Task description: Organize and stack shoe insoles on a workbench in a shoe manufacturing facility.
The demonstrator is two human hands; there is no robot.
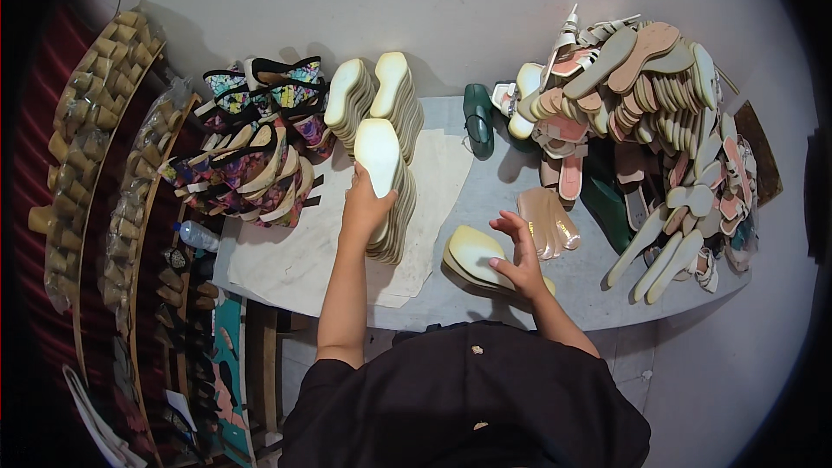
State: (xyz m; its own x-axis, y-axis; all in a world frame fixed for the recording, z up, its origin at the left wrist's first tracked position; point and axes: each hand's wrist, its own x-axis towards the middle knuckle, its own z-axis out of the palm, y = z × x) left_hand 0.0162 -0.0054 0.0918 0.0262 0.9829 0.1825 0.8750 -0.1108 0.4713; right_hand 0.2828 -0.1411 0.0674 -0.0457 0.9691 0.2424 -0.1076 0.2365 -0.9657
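My left hand (367, 206) is closed on a cream shoe sole (379, 146), pale in the middle, at the top of the front stack of soles (398, 224). Behind it stand two more tall stacks of soles, one on the left (345, 87) and one on the right (393, 78). To the right, my right hand (523, 258) has its fingers spread and its thumb over a low pile of similar soles (468, 250). Whether the thumb touches the top sole, I cannot tell. Beside this hand lie several tan insoles (544, 218) with gold print.
Patterned wedge sandals (251, 160) are heaped at the table's left. Dark green shoes (477, 117) stand near the wall. A large heap of soles and straps (646, 78) covers the right side. Racks of wrapped heels (95, 95) and a water bottle (198, 236) flank the table's left edge.
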